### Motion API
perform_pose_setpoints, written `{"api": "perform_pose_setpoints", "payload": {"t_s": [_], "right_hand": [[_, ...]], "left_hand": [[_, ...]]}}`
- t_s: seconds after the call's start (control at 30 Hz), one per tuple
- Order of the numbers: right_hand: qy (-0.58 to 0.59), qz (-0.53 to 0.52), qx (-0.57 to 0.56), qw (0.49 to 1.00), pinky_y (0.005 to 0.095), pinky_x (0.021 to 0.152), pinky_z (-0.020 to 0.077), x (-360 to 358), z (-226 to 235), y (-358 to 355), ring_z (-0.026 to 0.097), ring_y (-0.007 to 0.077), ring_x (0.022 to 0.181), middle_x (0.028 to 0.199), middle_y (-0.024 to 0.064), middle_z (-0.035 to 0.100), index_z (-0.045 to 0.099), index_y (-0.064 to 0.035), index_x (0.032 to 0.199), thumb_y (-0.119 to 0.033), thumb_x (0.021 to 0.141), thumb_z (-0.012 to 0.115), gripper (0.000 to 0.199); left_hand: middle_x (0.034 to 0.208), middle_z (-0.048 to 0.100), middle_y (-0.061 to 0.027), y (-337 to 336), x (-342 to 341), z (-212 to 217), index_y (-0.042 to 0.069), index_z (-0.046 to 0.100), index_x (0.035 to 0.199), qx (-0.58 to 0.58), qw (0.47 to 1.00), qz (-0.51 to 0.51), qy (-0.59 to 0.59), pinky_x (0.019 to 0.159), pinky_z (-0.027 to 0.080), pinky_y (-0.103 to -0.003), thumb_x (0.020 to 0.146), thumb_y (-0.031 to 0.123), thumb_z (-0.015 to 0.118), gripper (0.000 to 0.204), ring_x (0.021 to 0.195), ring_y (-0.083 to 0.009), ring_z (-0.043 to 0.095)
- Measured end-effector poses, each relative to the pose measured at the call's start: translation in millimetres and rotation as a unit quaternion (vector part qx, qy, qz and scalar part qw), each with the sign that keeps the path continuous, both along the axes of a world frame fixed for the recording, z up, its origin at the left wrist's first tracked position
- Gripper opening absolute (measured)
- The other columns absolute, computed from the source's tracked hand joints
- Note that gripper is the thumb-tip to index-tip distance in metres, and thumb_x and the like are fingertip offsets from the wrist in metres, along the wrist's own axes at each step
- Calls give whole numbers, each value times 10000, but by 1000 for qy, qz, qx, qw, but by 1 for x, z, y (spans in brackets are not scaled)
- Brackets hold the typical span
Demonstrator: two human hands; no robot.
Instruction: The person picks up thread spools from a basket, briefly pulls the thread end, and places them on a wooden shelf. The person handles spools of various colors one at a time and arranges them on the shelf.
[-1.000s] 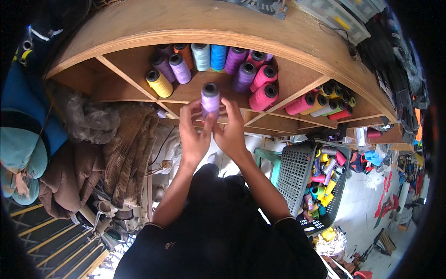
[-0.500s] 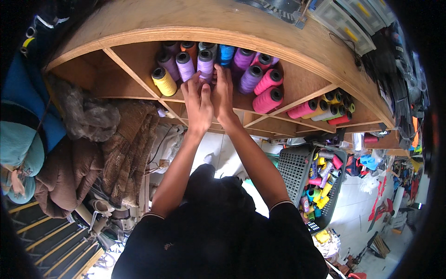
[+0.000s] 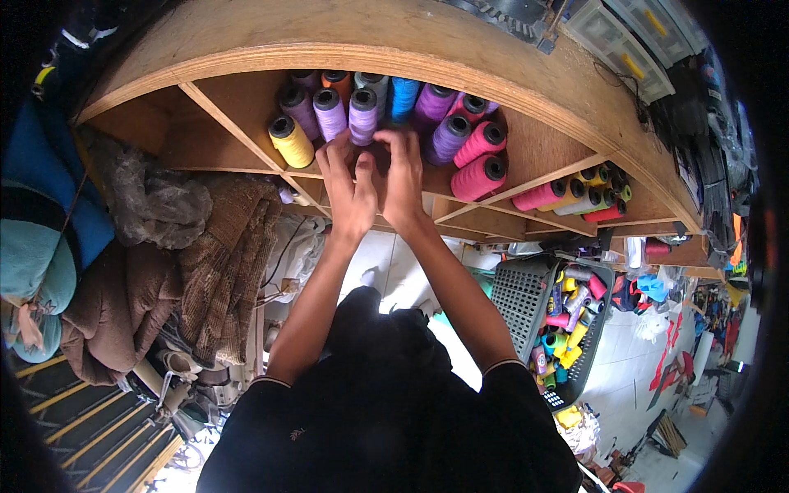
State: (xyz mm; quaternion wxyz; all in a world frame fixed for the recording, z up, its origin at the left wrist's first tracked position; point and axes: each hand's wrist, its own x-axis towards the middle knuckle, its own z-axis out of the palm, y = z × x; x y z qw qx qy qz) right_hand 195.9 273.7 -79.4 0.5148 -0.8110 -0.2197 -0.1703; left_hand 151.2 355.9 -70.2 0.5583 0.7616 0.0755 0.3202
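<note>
Both my hands reach into a wooden shelf compartment with several cone-shaped thread spools. My left hand is open, its fingers stretched up at the foot of a lavender thread spool; whether they touch it I cannot tell. Just right of it, my right hand is open too, with bent fingers apart and nothing seen in them. A second lavender spool stands to the left, beyond it a yellow spool. Behind the right fingertips is a blue spool. Purple and pink spools lean at the right.
A slanted wooden divider bounds the compartment on the left. Further right, another compartment holds more spools. A dark perforated basket of mixed spools stands below right. Brown fabric and clear plastic hang at left.
My right hand has shifted slightly right, away from the front lavender spool, and the gap between my hands has widened. My left hand has barely moved.
</note>
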Motion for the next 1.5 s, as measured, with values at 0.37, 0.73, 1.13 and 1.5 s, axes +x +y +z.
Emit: {"api": "perform_pose_setpoints", "payload": {"t_s": [0.37,0.73,1.13,1.5], "right_hand": [[-7,63,-90,994,492,833,492,0,-9,-10,595,417,988,1151,203,571,611,-11,1093,-151,837,587,293],[-41,50,-105,992,451,804,509,-2,-1,-13,611,385,951,1119,188,594,621,-26,1143,-93,799,585,353],[10,208,-124,970,555,1117,205,-120,1,-55,324,373,1384,1462,201,390,436,-42,1392,-356,945,434,546],[505,120,667,534,486,1080,341,-147,-45,-140,399,352,1321,1473,188,363,295,-58,1477,-736,886,345,901]], "left_hand": [[1138,471,-237,-1,9,-5,-46,478,1220,48,999,-6,0,959,377,-457,908,152,507,370,1071,-390,467],[1076,527,-201,-6,-7,-11,-32,525,1152,8,999,4,-40,906,428,-419,928,174,531,304,1015,-337,534],[1537,279,-160,-38,-83,-20,43,282,1483,-638,634,-433,59,1145,203,-419,965,630,215,786,1430,-266,248],[1513,249,-254,-111,-109,-5,-9,339,1428,215,863,-454,51,1137,154,-520,962,594,272,765,1403,-420,230]]}}
